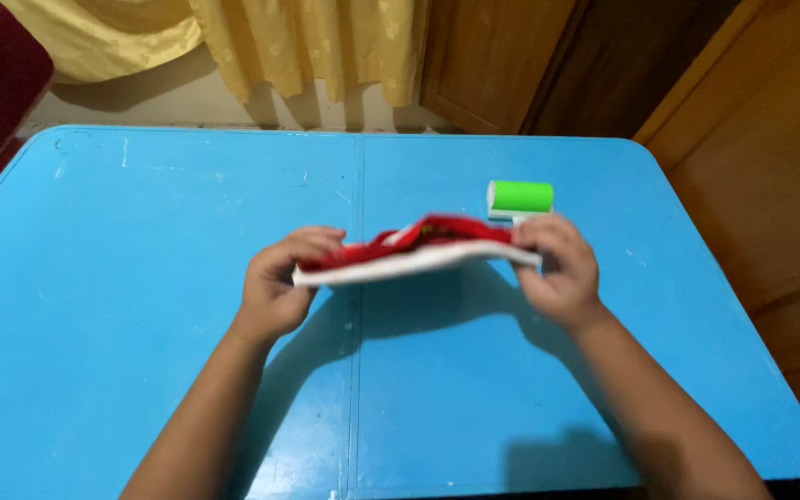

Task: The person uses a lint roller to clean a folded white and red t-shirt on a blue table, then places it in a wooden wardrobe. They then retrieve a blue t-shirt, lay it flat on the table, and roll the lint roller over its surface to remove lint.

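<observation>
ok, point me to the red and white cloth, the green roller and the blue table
red and white cloth (416,254): head view, middle of the white edge between the hands.
green roller (522,196): head view, centre of the green drum.
blue table (141,278): head view, bare top left of the hands.

A bright blue worktop (141,370) fills the view; behind it yellow curtains (307,46) hang, with wooden doors (511,56) to their right, indoor light throughout.

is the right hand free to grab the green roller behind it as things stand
Probably not yet: the right hand is gripping one end of the red and white cloth. The green roller lies just beyond it on the blue table, nothing between.
</observation>
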